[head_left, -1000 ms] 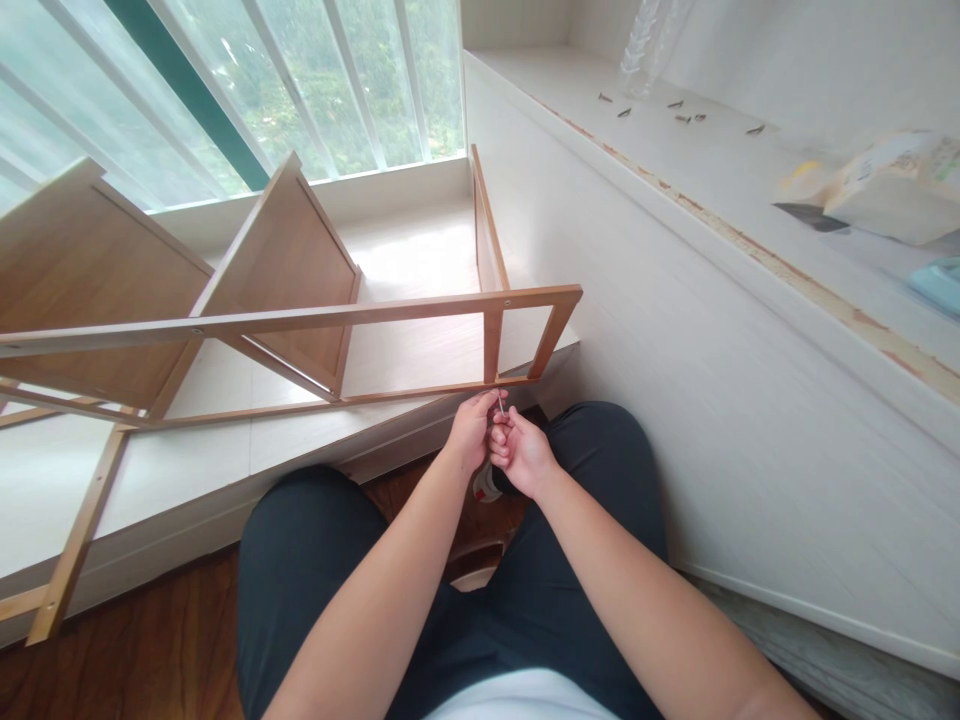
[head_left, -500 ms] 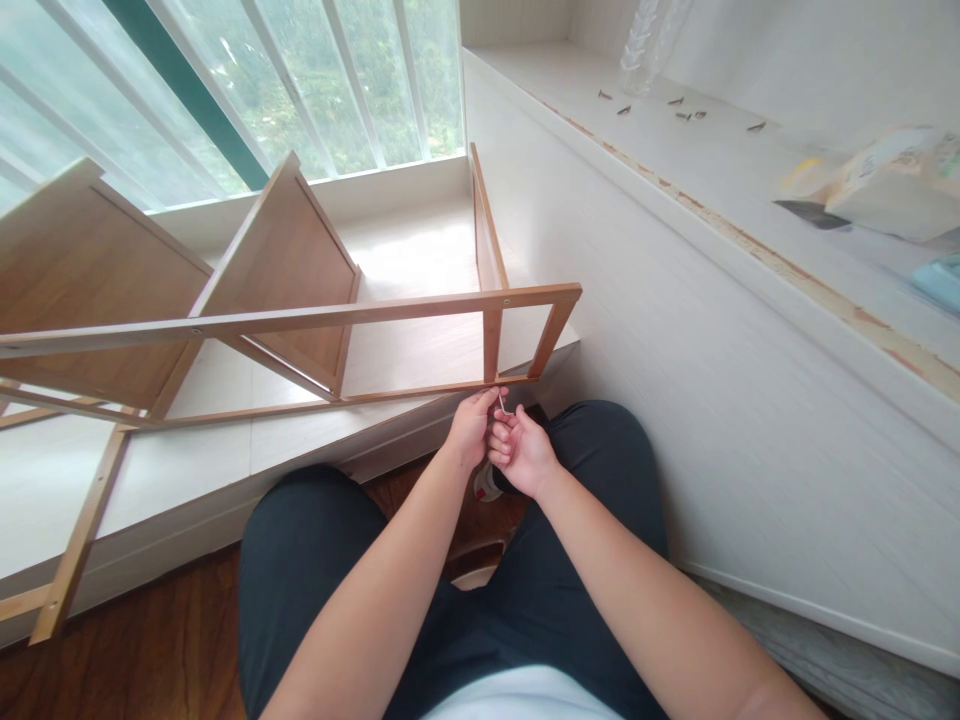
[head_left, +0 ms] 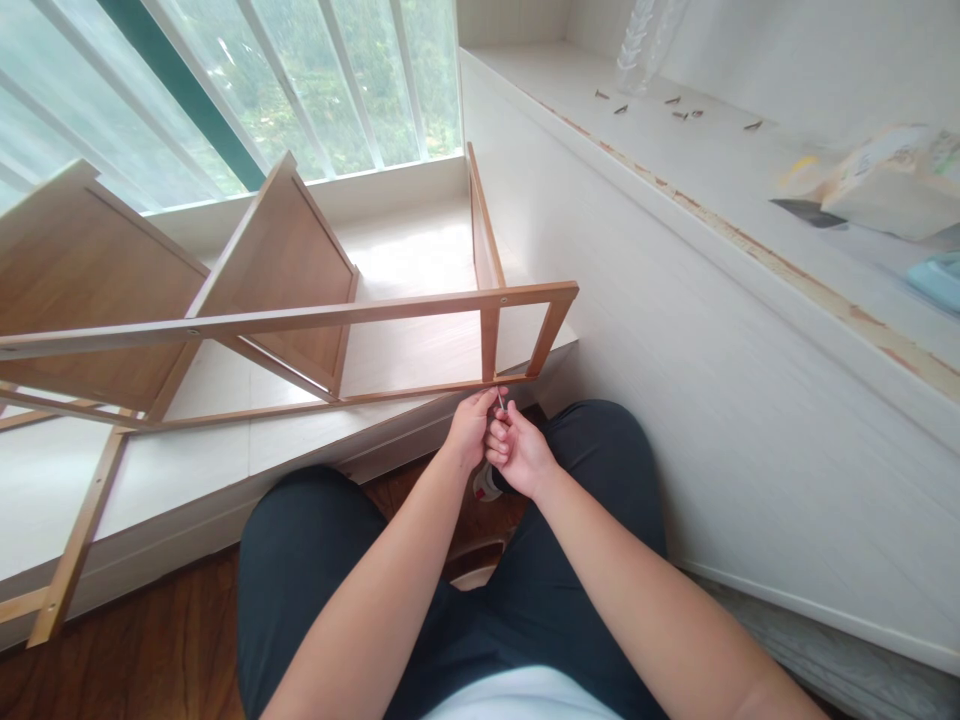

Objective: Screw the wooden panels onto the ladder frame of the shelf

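A wooden shelf frame [head_left: 300,318] lies on its side on the white window platform [head_left: 187,470], its near rail running left to right. Both my hands meet under the rail's right part, below a short upright. My left hand [head_left: 469,428] touches the rail's underside with its fingertips. My right hand [head_left: 517,450] is closed around a small metal key [head_left: 500,400] that points up into the rail. Shelf boards [head_left: 289,265] lean back toward the window.
Loose screws [head_left: 679,108] and a clear plastic bag [head_left: 645,40] lie on the white ledge at right, with paper packets [head_left: 885,185] further along. A white panelled wall [head_left: 675,330] stands close at right. My knees sit over a dark wood floor [head_left: 150,650].
My right hand has turned slightly at the rail, the metal key shifting with it. The left hand and the frame stay in place.
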Motion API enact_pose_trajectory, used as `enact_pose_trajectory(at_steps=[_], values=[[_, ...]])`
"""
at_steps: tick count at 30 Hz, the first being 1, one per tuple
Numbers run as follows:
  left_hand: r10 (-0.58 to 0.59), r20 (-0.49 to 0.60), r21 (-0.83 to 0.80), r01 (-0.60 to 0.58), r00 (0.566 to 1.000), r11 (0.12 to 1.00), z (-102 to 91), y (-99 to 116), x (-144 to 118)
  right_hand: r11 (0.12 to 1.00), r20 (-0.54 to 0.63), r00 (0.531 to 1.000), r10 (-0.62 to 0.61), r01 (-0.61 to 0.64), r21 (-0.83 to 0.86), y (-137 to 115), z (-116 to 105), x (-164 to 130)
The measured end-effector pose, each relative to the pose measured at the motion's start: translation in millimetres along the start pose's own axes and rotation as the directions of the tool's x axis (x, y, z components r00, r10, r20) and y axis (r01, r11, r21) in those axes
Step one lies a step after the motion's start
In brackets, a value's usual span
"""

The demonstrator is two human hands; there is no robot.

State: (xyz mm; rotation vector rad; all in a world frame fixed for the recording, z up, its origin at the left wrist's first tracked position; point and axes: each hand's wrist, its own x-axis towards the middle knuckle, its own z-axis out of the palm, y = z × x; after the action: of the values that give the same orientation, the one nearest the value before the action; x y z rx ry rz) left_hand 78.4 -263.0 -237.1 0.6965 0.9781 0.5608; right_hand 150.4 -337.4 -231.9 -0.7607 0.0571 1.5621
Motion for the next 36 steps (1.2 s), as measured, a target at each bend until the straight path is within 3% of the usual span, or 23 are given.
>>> enact_pose_trajectory(at_steps=[6,10,14,18,20,22,27,36], values=[[-0.014,0.0,0.016,0.014,1.0,1.0,-0.8,-2,1,0.964,-0.03,0.987,-0.159,0.148,-0.219,7,0,4],[0.022,0.002,-0.032,-0.022,1.0,0.999,-1.7,-4,4,0.804,-0.086,0.919,-0.384,0.287,-0.522,12,-4,12],[0.065,-0.039,-0.095,-0.068,0.997,0.993,-2.3,-6,8,0.69,-0.085,0.855,-0.512,0.351,-0.633,11,-10,18],[0.062,-0.056,-0.111,-0.068,0.996,0.992,-2.8,-6,9,0.466,-0.021,0.777,-0.63,0.356,-0.81,8,-13,19],[0.063,-0.052,-0.111,-0.069,0.997,0.991,-2.9,-5,9,0.415,-0.011,0.765,-0.644,0.338,-0.845,7,-14,19],[0.064,-0.05,-0.11,-0.069,0.997,0.991,-2.6,-5,9,0.429,-0.02,0.773,-0.633,0.329,-0.841,8,-15,19],[0.067,-0.037,-0.1,-0.07,0.997,0.993,-1.5,-3,6,0.59,-0.079,0.84,-0.537,0.307,-0.747,11,-14,19],[0.096,-0.004,-0.072,-0.096,0.995,0.993,-6.6,-8,2,0.687,-0.133,0.905,-0.405,0.205,-0.697,13,-5,8]])
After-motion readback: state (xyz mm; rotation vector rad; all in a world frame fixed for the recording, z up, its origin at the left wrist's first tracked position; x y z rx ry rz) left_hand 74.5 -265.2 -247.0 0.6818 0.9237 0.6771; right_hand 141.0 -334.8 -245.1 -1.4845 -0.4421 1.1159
